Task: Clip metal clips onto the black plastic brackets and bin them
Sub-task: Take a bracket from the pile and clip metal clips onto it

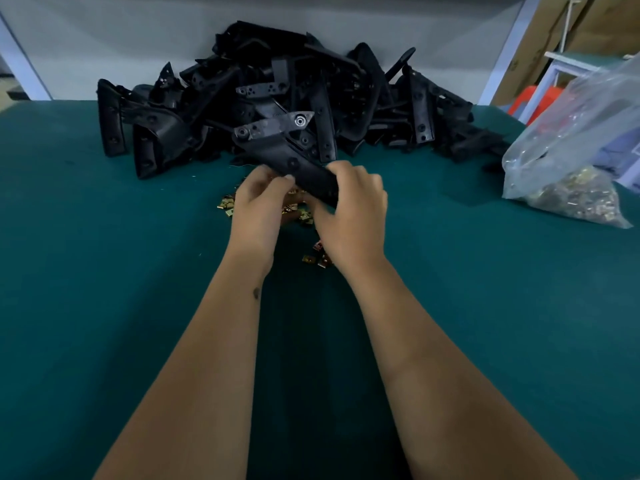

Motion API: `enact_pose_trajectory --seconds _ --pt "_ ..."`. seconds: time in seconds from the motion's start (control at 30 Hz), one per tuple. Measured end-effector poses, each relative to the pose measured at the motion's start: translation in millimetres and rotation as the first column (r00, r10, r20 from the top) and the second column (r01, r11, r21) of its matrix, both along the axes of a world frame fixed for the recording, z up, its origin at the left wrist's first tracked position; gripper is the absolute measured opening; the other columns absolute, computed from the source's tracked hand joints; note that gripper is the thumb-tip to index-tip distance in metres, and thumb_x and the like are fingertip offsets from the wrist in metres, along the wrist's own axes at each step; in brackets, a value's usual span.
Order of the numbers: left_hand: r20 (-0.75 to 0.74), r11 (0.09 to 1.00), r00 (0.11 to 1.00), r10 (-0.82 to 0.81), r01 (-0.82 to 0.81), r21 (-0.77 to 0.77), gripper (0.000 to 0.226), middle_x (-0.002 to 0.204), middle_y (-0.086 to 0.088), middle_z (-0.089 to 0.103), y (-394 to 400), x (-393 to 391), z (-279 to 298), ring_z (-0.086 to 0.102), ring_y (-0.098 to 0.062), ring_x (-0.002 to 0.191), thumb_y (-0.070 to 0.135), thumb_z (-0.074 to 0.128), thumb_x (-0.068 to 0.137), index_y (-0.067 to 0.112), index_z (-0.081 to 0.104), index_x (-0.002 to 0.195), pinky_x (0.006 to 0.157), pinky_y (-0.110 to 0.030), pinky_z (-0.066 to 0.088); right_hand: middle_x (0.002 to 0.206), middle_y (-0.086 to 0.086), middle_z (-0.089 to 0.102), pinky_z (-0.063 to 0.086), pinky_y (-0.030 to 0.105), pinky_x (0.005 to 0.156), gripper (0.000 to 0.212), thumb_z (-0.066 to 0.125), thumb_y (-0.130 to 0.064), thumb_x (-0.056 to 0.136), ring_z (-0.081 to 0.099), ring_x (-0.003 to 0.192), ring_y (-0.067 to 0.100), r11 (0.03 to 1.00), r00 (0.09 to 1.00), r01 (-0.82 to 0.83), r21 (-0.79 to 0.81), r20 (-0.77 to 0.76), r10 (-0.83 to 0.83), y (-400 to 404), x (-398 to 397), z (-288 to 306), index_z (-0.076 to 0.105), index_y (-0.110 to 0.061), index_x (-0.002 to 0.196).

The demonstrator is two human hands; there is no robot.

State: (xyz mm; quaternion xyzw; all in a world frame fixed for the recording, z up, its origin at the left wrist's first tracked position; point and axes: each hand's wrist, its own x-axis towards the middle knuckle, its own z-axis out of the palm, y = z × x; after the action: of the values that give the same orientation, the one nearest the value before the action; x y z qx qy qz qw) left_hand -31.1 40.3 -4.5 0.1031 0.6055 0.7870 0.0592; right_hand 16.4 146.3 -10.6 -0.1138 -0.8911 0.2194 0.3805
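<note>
- Two hands meet over the green table (104, 306), both on one black plastic bracket (304, 168) lifted clear of the cloth.
- Right hand (349, 216): fingers curled over the bracket's near end, clamped on it; the grip probably steadies the part so that a clip can be pushed on.
- Left hand (259, 206): fingertips drawn together against the bracket's near edge. Whether they pinch a clip cannot be told, since the fingers hide that spot.
- Pose: both forearms reach straight forward from the bottom of the view and converge, wrists slightly bent, backs of the hands upward.
- Held bracket: tilted, its far end raised toward the pile, with a metal-ringed hole (300, 120) showing near the top.
- Loose brass-coloured metal clips (228, 204) lie scattered on the cloth directly beneath and just behind the hands, presumably kept there for short reaches.
- Pile of black brackets (277, 84) is heaped just beyond, against the back wall.
- Clear plastic bag of clips (575, 195) rests at the right edge, well apart from the hands.
- No bin is visible.
</note>
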Motion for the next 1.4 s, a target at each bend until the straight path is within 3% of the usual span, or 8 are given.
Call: enact_pose_trajectory --seconds 0.27,0.4,0.53,0.73,0.97,1.1,1.23,1.4 --pt "0.034 0.988 0.991 0.128 -0.131 0.084 0.011 0.091 -0.006 0.063 -8 -5 3 0.062 -0.017 0.08 0.008 0.054 0.099 0.015 0.06 0.094 0.084 -0.035 0.059 0.128 0.004 0.053 0.038 0.037 0.099 0.059 0.068 -0.025 0.088 0.045 0.118 0.024 0.996 0.989 0.011 -0.086 0.145 0.002 3 -3 -2 0.045 -0.014 0.141" --pt "0.181 0.939 0.968 0.173 -0.218 0.268 0.011 0.09 -0.004 0.059 -23 -14 4 0.061 -0.022 0.081 0.011 0.047 0.1 0.018 0.054 0.096 0.084 -0.039 0.06 0.106 0.0 0.063 0.038 0.035 0.091 0.026 0.058 -0.033 0.092 0.049 0.111 0.025 0.997 0.952 -0.004 -0.075 0.305 0.026 8 -5 -5 0.07 -0.018 0.11" --pt "0.206 0.938 0.958 0.198 -0.246 0.242 0.019 0.093 0.0 0.061 -22 -16 3 0.065 -0.019 0.08 0.013 0.042 0.1 0.024 0.055 0.108 0.073 -0.032 0.06 0.112 0.002 0.059 0.032 0.034 0.088 0.036 0.062 -0.048 0.088 0.044 0.114 0.027 0.996 0.894 -0.079 0.045 0.445 0.051 4 -6 -8 0.07 -0.025 0.114" --pt "0.207 0.943 0.958 0.2 -0.246 0.227 0.014 0.089 -0.001 0.058 -20 -19 1 0.058 -0.02 0.076 0.015 0.044 0.099 0.023 0.055 0.104 0.058 -0.026 0.05 0.101 -0.001 0.062 0.031 0.031 0.081 0.019 0.066 -0.036 0.087 0.048 0.106 0.024 0.994 0.916 -0.106 -0.013 0.388 0.102 6 -6 -7 0.069 -0.024 0.102" --pt "0.234 0.923 0.959 0.158 -0.227 0.31 0.015 0.106 -0.005 0.066 -25 -19 2 0.066 -0.021 0.091 0.013 0.047 0.101 0.022 0.059 0.105 0.078 -0.031 0.059 0.1 -0.007 0.066 0.049 0.037 0.092 0.021 0.064 -0.012 0.088 0.06 0.099 0.016 0.954 0.958 -0.11 -0.277 0.226 0.176 8 -6 -5 0.071 -0.02 0.107" --pt "0.207 0.933 0.973 0.101 -0.165 0.319 0.019 0.114 -0.007 0.073 -24 -17 2 0.071 -0.02 0.101 0.013 0.042 0.103 0.024 0.057 0.109 0.084 -0.034 0.059 0.093 -0.017 0.063 0.051 0.021 0.082 0.025 0.061 -0.006 0.091 0.061 0.093 0.003 0.889 0.975 -0.097 -0.448 0.138 0.176 12 -7 -5 0.072 -0.025 0.103" --pt "0.204 0.937 0.975 0.088 -0.151 0.317 0.019 0.101 -0.005 0.076 -24 -16 4 0.069 -0.017 0.087 0.019 0.039 0.104 0.025 0.057 0.106 0.084 -0.037 0.058 0.095 -0.013 0.068 0.05 0.017 0.084 0.025 0.063 -0.005 0.091 0.064 0.096 0.004 0.832 0.985 -0.11 -0.543 0.054 0.165 15 -7 -5 0.071 -0.023 0.106" --pt "0.35 0.907 0.937 -0.006 -0.142 0.397 0.029 0.069 -0.001 0.056 -20 -11 10 0.057 -0.018 0.055 0.035 0.042 0.103 0.009 0.054 0.098 0.058 -0.029 0.052 0.095 -0.015 0.069 0.046 0.003 0.074 0.025 0.065 -0.005 0.09 0.064 0.092 -0.005 0.716 0.983 -0.161 -0.679 -0.042 0.181 17 -8 -3 0.07 -0.024 0.105"
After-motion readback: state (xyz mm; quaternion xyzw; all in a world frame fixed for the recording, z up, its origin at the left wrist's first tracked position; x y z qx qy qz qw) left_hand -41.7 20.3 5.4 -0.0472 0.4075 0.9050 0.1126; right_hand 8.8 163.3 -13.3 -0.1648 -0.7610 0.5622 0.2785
